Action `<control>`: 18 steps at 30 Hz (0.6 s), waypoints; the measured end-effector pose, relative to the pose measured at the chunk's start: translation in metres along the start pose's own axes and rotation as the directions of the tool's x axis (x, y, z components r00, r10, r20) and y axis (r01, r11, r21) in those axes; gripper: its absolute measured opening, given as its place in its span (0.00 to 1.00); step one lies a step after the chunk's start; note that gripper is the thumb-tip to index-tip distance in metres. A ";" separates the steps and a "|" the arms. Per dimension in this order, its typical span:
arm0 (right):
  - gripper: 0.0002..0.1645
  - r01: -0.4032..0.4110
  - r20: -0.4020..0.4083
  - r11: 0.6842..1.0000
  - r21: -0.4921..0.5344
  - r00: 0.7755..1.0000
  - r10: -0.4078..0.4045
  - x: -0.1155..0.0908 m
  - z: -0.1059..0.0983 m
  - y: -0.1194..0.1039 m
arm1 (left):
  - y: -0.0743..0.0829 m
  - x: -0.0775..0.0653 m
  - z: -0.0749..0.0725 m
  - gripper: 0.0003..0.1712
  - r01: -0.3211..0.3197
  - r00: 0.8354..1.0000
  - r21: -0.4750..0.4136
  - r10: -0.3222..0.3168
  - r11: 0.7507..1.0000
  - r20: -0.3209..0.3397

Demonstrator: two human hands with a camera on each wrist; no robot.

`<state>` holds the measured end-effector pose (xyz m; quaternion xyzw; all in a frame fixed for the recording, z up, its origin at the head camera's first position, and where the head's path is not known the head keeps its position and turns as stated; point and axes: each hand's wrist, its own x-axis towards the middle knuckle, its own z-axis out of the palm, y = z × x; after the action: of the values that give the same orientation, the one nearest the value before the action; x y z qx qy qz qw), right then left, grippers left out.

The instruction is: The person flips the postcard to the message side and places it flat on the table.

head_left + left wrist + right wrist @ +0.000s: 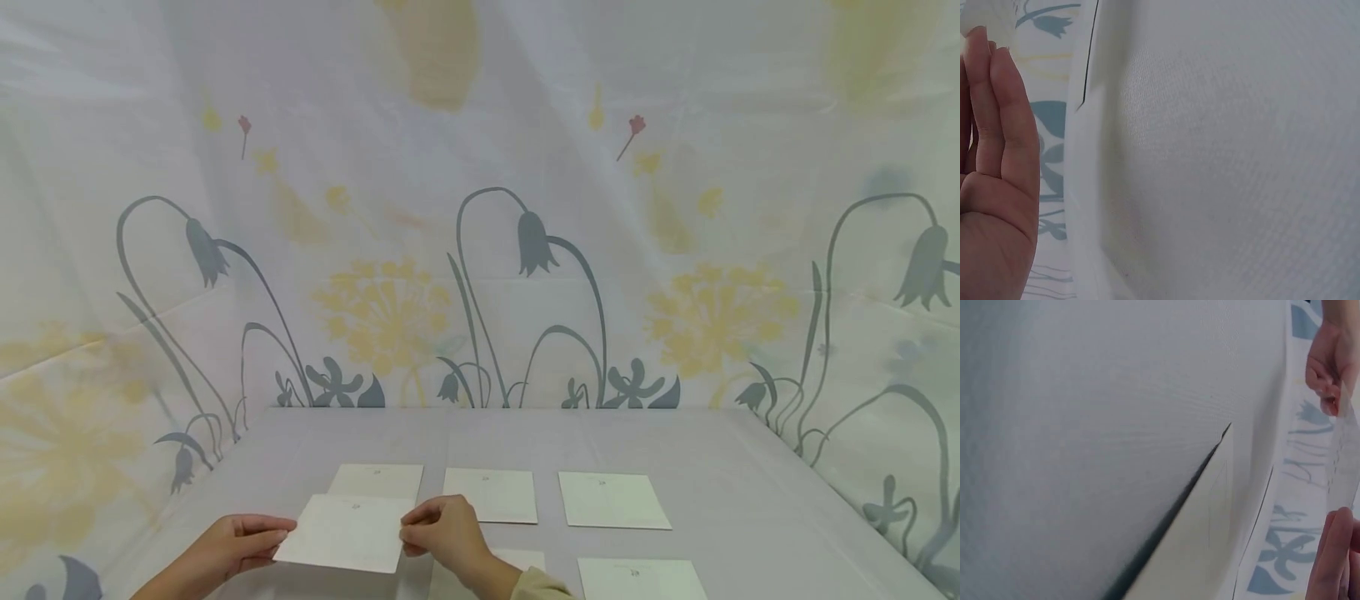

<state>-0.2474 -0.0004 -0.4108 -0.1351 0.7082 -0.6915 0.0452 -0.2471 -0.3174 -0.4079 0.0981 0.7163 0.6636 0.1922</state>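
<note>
A white rectangular card, with a small dark mark near its far edge, is held up between both hands over the table. My left hand pinches its left edge between thumb and fingers. At the opposite edge my right hand pinches the card with thumb and curled fingers. In the right wrist view the card appears edge-on between the hands, with a row of dark dashes on it. The left wrist view shows the fingers extended together. Behind the held card lies another white card, partly covered by it.
More white cards lie in rows on the pale table: one at back middle, one at back right, one at front right. The right forearm partly hides a front card. A flower-printed cloth hangs behind.
</note>
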 end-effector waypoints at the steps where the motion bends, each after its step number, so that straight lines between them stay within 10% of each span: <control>1: 0.06 -0.004 -0.008 1.000 0.009 1.000 0.004 0.000 0.001 0.001 | 0.000 0.000 0.000 0.14 0.001 1.000 -0.003 -0.001 1.000 -0.003; 9: 0.25 -0.078 -0.054 0.997 0.015 0.995 0.079 -0.005 0.005 0.003 | -0.004 0.003 0.001 0.24 0.011 1.000 0.021 -0.011 1.000 0.024; 18: 0.23 -0.136 -0.042 0.989 -0.051 0.990 0.134 -0.009 0.010 0.007 | -0.008 0.002 0.005 0.26 0.052 0.998 0.198 -0.056 0.979 0.014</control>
<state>-0.2375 -0.0075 -0.4190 -0.0745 0.7348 -0.6700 0.0748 -0.2461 -0.3128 -0.4165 0.1038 0.7791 0.5827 0.2065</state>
